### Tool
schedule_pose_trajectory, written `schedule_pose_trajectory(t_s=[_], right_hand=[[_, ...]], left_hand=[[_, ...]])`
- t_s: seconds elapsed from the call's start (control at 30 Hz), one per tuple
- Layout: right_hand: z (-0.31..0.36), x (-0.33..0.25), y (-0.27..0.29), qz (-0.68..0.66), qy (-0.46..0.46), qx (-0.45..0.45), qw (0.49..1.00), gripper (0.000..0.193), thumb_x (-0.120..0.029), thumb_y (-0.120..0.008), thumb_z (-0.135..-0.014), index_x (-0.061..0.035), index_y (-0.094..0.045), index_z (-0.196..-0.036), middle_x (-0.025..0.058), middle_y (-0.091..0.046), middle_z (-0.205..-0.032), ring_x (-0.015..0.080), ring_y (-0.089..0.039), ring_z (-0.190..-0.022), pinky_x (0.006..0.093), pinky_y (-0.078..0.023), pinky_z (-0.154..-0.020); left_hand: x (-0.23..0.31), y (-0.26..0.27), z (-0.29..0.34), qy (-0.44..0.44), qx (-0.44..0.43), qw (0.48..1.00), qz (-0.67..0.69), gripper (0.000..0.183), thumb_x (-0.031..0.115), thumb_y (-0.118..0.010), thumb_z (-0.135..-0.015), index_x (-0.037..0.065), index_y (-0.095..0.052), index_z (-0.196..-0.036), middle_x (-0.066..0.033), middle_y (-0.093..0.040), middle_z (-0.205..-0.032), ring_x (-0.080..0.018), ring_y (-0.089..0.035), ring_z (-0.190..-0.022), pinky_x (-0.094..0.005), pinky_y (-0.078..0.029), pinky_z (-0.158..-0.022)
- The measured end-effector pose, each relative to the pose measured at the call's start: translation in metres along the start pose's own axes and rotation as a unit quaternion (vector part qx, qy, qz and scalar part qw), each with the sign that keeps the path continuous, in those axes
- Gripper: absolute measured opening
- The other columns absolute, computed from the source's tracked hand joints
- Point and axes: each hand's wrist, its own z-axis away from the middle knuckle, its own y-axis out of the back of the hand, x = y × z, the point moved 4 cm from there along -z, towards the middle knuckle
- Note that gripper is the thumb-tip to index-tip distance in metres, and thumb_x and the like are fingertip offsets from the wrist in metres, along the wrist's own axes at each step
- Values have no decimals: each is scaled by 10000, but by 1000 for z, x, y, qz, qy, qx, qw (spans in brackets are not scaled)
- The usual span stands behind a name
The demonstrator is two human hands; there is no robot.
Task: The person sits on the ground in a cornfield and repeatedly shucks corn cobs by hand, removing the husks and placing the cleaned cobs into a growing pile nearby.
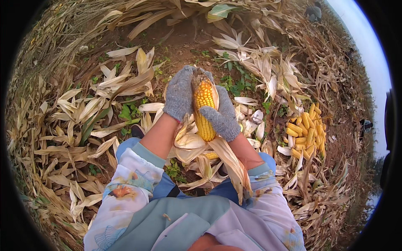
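Between my two gloved hands is an ear of corn (204,111), its yellow kernels bare along the front and its dark silk end pointing away from me. My left hand (179,93), in a grey knit glove, is closed round the far left side of the ear and its husk. My right hand (223,115), gloved the same way, grips the right side with the thumb across the kernels. Peeled husk (232,163) hangs from the near end of the ear, down over my right forearm. Some fingers are hidden behind the ear.
A pile of husked corn ears (307,131) lies on the ground to the right. Part of another ear (211,155) shows below my hands among loose husks. Dry husks and stalks (83,113) cover the ground around, with bare soil (180,42) ahead. Distant figures (313,13) show at far right.
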Motion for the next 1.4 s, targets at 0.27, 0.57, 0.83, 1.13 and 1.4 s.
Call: schedule_pose_trajectory(t_s=[0.27, 0.57, 0.83, 1.13, 1.4], right_hand=[[1, 1, 4, -75, -22, -20, 997, 652, -279, -768, -826, -18, -466, -1341, 98, -550, -1247, 180, -537, -1142, 338, -439, -992], [-9, 9, 3, 112, -23, 2, 993, 628, -316, -727, -885, 2, -489, -1371, 167, -544, -1308, 239, -556, -1186, 364, -428, -1034], [-10, 29, -9, 107, -35, 53, 992, 692, -285, -695, -913, 40, -331, -1403, 190, -565, -1264, 259, -582, -1146, 354, -460, -985], [-15, 14, 6, 103, -19, 95, 990, 585, -228, -733, -865, 7, -428, -1306, 148, -591, -1170, 236, -599, -1074, 370, -483, -935], [-12, 18, 6, 156, 45, 48, 986, 663, -180, -713, -858, 10, -370, -1393, 169, -541, -1246, 255, -577, -1138, 367, -457, -996]], left_hand=[[26, -17, 26, -85, -46, 959, -266, 538, 425, -423, -1060, -37, -548, -1307, -152, -623, -1272, -229, -600, -1164, -346, -458, -1038], [21, -7, 19, -49, 168, 984, 22, 335, 286, -450, -1032, 16, -638, -968, -122, -684, -946, -221, -648, -849, -354, -520, -808], [1, 4, 5, -6, 174, 967, 187, 378, 354, -406, -1053, 38, -564, -920, -158, -668, -889, -299, -668, -880, -474, -548, -861], [49, -18, 13, -240, 89, 933, -254, 409, 348, -675, -939, 11, -593, -1157, -146, -652, -1147, -237, -641, -1046, -373, -526, -925], [21, -40, 20, -117, -93, 969, -195, 329, 248, -665, -951, 40, -630, -1204, -91, -685, -1111, -154, -642, -1000, -303, -516, -878]])
